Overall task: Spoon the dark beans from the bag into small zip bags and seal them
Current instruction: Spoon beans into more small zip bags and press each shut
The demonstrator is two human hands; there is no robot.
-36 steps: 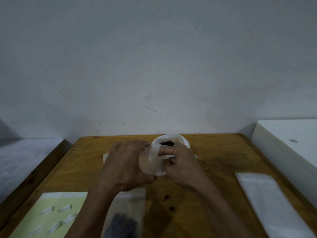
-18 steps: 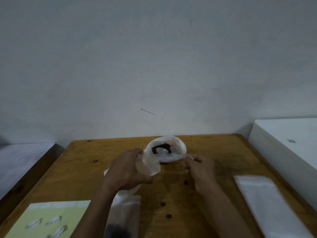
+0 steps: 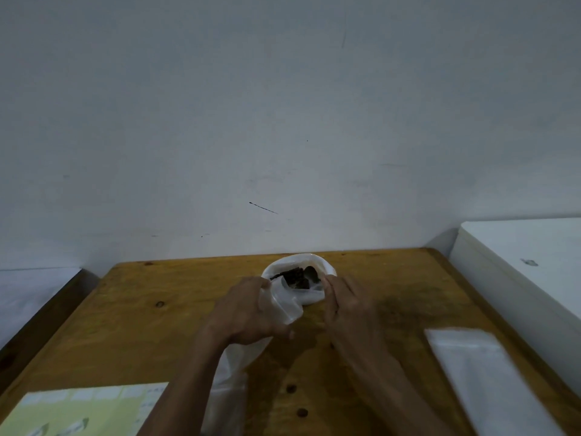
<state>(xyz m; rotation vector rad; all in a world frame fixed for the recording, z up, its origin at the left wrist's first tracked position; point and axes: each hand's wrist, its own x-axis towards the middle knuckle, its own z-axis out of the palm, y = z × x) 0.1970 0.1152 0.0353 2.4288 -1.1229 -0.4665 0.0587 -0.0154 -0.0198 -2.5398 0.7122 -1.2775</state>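
A white plastic bag (image 3: pixel 311 295) of dark beans (image 3: pixel 294 276) stands open at the far middle of the wooden table (image 3: pixel 141 325). My left hand (image 3: pixel 245 313) grips a small clear zip bag (image 3: pixel 284 305), held open just in front of the bean bag. At the bean bag's right rim, my right hand (image 3: pixel 347 298) has its fingers curled inward. It seems to pinch a small spoon (image 3: pixel 311 272) whose bowl shows among the beans; the handle is hidden.
A stack of flat clear bags (image 3: pixel 484 376) lies at the right. A yellow-green label sheet (image 3: pixel 78 410) sits at the near left. Another clear bag (image 3: pixel 228 401) lies under my left forearm. A white box (image 3: pixel 518 265) borders the table's right side.
My right hand let go of the zip bag, dropped to the table at the right, then rose to the bean bag's rim. My left hand kept hold of the zip bag.
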